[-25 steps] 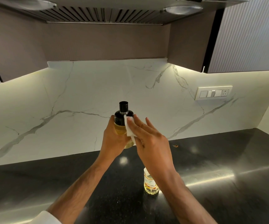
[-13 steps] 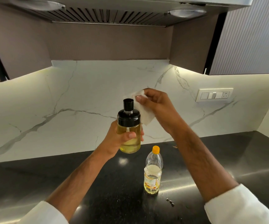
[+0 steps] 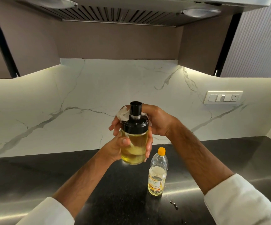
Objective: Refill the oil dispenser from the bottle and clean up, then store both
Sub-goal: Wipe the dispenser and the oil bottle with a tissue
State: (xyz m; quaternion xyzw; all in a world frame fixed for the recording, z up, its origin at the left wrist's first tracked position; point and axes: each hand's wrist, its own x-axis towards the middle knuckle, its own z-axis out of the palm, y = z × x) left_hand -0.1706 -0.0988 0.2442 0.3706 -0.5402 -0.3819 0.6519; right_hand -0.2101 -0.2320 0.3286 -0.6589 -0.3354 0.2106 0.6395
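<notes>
Left hand (image 3: 115, 148) grips the dispenser (image 3: 134, 143); right hand (image 3: 156, 120) presses a tissue (image 3: 123, 113) behind its cap. Wipe round the rim, keeping it upright above the counter (image 3: 34, 176)

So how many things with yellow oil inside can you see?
2. The oil dispenser is held up by the left hand above the counter; the plastic bottle with the orange cap stands on the black counter just right of it. I see no others.
</notes>
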